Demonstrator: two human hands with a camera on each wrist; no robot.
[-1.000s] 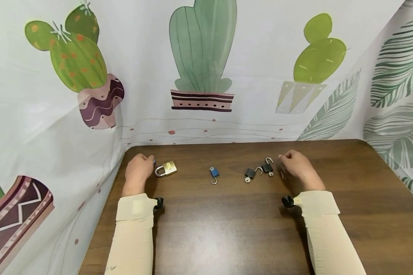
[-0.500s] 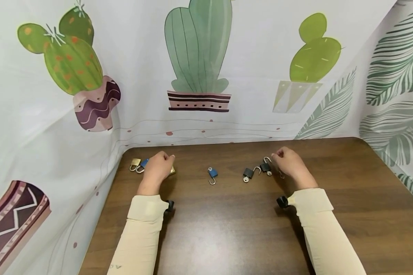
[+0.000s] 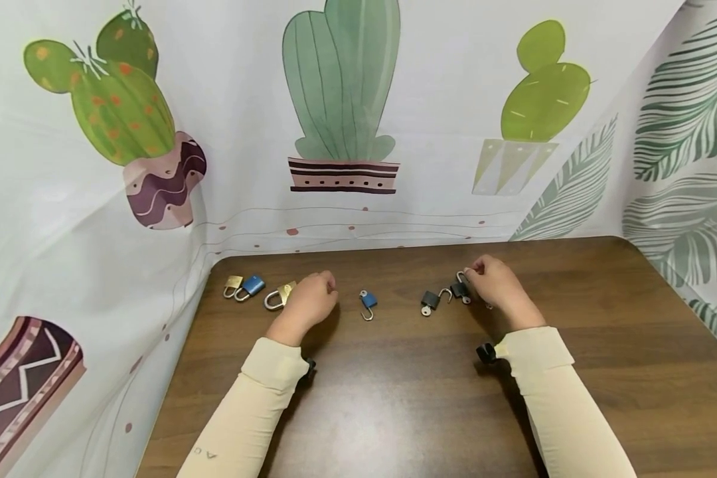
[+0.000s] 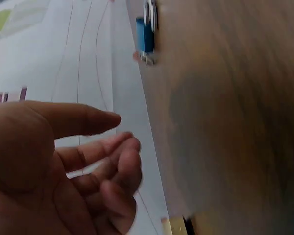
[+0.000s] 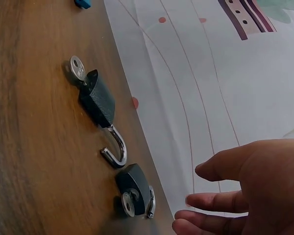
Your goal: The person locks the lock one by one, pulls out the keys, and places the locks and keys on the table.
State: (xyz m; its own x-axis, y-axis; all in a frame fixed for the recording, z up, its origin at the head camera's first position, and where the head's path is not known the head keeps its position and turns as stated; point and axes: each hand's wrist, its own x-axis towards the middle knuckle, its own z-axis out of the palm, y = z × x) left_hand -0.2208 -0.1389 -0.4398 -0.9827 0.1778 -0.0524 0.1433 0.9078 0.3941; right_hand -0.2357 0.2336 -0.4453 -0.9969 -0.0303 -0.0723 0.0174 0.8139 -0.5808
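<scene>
My left hand (image 3: 309, 302) hovers between a larger brass padlock (image 3: 286, 292), partly covered by it, and a small open blue padlock (image 3: 368, 301) with a key in it. In the left wrist view its fingers are loosely bent, with nothing between thumb and fingertips; the small blue padlock (image 4: 145, 35) lies beyond. My right hand (image 3: 494, 285) is beside two open black padlocks, the nearer one (image 3: 459, 291) by its fingertips and the other (image 3: 430, 300) further left. Seen from the right wrist, its fingers are relaxed and empty, and both black padlocks (image 5: 99, 100) carry keys.
At the table's far left lie a closed small brass padlock (image 3: 234, 283) and a closed blue padlock (image 3: 253, 285). A small object (image 3: 488, 306) shows partly under the right hand. A cactus-print cloth (image 3: 245, 199) hangs behind the wooden table (image 3: 382, 398).
From the left end of the row, my left hand has moved right across the larger brass padlock, uncovering the closed blue and small brass padlocks. My right hand has shifted slightly left.
</scene>
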